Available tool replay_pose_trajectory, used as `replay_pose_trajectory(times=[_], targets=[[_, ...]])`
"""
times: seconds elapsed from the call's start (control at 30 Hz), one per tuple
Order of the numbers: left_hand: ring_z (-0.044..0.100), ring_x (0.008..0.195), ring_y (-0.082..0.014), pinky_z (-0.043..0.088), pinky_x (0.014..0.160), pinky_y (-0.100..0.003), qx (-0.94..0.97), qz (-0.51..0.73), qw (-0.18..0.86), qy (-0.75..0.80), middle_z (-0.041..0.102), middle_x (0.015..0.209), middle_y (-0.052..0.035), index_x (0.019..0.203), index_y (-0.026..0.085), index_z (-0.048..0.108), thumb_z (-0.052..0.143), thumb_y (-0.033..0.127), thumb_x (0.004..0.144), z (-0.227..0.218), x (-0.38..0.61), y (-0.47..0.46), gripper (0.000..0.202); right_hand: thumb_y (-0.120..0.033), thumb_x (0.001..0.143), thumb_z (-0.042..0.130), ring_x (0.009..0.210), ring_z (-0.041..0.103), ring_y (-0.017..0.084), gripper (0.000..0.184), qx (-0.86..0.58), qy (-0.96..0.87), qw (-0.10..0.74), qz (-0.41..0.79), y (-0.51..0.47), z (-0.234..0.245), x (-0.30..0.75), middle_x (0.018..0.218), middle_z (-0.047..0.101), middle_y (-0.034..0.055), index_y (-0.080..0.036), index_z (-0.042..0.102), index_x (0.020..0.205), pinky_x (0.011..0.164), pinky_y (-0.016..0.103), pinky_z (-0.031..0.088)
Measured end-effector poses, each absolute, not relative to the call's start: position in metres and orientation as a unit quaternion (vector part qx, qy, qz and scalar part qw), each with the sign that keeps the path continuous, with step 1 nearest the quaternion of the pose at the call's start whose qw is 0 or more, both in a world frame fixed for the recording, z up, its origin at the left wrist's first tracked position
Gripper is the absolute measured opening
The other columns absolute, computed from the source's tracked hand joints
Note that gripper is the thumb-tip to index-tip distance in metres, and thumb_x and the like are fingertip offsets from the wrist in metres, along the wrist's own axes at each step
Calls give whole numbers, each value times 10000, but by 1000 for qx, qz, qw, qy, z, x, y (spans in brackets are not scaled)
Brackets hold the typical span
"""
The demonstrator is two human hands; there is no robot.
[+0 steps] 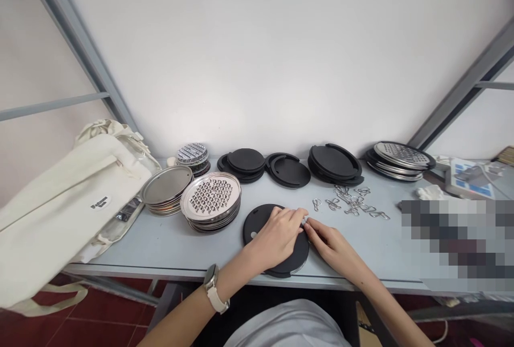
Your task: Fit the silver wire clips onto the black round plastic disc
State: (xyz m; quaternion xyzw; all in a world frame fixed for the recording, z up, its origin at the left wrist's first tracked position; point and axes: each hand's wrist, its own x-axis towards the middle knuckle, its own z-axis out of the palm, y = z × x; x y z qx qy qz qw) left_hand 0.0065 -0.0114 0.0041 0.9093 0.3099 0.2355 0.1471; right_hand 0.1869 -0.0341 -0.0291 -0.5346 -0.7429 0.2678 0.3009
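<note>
A round black disc (257, 224) with a raised rim lies flat near the front edge of the table. Across it rests my left hand (281, 234), its fingers curled together at the disc's right rim. My right hand (329, 245) pinches at the same spot from the right. Between the fingertips of both hands shows a small, shiny, light-grey piece (304, 220), mostly hidden, so its kind is unclear. Bent metal wire clips (351, 202) lie loose just beyond my right hand. To the left stands a stack of round metal grater plates (211, 200).
Against the wall stand stacks of black discs (244, 160), black rimmed holders (335, 162) and more grater plates (401, 155). Plain metal discs (166, 183) are piled at the left. A cream bag (76, 202) covers the table's left end. A box (471, 178) sits far right.
</note>
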Motion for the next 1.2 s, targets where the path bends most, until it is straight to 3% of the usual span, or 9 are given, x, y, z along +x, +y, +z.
replay_pose_trajectory(times=[0.53, 1.2], targets=[[548, 928, -206, 368, 855, -329, 906, 244, 132, 318, 608, 1016, -55, 1158, 179, 446, 403, 83, 932, 2, 8, -12, 250, -377, 964, 355, 584, 443, 143, 299, -539, -736, 310, 267, -33, -35, 188, 636, 467, -30, -217, 397, 715, 559, 251, 361], [543, 916, -183, 363, 855, -318, 909, 245, 123, 314, 606, 996, -38, 1126, 176, 468, 395, 92, 944, 2, 7, -10, 213, -394, 986, 308, 656, 524, 169, 305, -536, -738, 312, 266, -34, -34, 188, 713, 558, 0, -209, 477, 812, 635, 268, 411]])
